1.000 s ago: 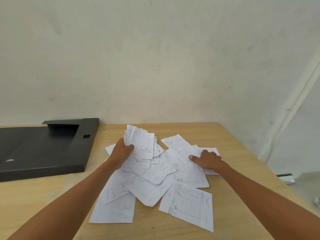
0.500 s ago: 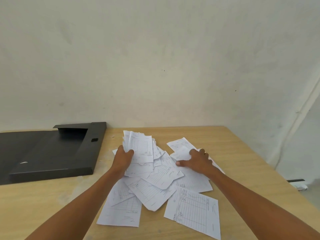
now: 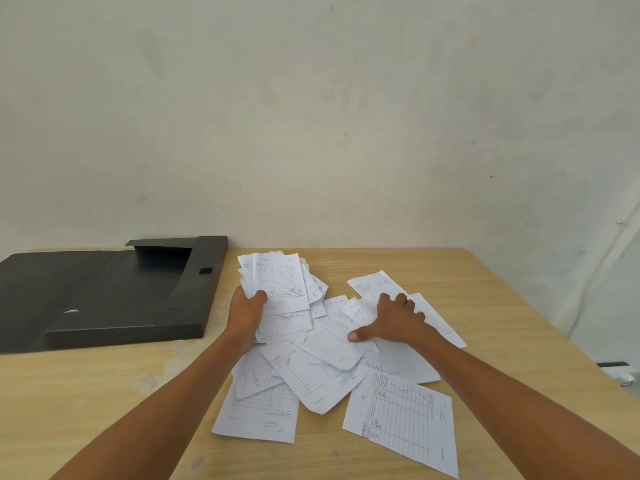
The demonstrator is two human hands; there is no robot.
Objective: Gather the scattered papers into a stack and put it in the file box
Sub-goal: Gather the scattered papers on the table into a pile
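Where hands [image 3: 394,320] press, papers [image 3: 332,337] perhaps hidden.

Two bare forearms, uncovered from the lower frame edge up to the wrists, with no sleeve edge inside the view. Left hand [image 3: 246,311] and right hand [image 3: 394,322] gloveless and without rings; wrists free of watch, band or bracelet. Short, unpainted nail showing on the right thumb. No cuffs, straps or markings anywhere along either arm
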